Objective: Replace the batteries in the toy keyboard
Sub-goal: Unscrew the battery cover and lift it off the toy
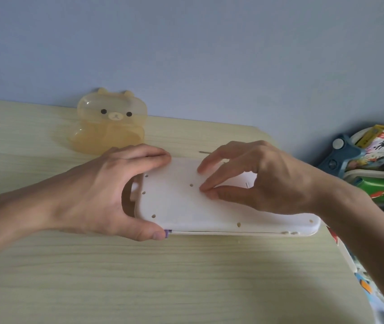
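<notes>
The white toy keyboard (179,206) lies face down on the wooden table (139,277), its plain back with several small screw holes turned up. My left hand (106,190) grips its left end, fingers over the far edge and thumb on the near edge. My right hand (256,181) rests on the middle of the back, thumb and fingertips pinched together on the surface; what they pinch is too small to tell. No batteries are visible.
A translucent yellow bear-shaped box (111,122) stands at the back of the table by the blue wall. A thin metal tool (204,152) lies behind the keyboard. Books and a blue toy (340,155) are piled beyond the table's right edge.
</notes>
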Motion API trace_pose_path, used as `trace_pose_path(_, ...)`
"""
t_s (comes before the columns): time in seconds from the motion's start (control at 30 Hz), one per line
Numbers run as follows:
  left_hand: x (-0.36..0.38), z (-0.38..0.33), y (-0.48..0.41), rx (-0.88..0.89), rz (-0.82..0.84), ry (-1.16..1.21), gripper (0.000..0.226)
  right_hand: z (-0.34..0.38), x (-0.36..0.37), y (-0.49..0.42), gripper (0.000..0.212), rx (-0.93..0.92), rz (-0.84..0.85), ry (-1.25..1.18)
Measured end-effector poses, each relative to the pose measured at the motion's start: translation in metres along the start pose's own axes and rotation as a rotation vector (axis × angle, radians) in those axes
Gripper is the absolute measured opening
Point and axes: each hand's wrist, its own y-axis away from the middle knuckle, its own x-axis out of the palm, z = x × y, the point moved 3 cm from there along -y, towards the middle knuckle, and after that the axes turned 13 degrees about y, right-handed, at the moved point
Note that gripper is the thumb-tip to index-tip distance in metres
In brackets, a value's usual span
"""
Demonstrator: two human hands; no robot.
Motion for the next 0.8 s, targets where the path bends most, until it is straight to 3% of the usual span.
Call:
trace_pose_path(0.3, -0.003, -0.005, -0.003, 0.026, 0.021, 0.013, 0.123, 0.017, 0.011, -0.016, 0.008, -0.06, 0.084, 0.162)
trace_pose_path(0.6, -0.004, -0.003, -0.003, 0.026, 0.013, -0.018, 0.123, 0.003, 0.008, -0.008, 0.004, -0.079, -0.011, 0.148)
trace_pose_path(0.8, -0.004, -0.002, -0.004, 0.021, 0.021, -0.008, 0.126, 0.007, 0.01, -0.001, 0.017, -0.039, 0.044, 0.063)
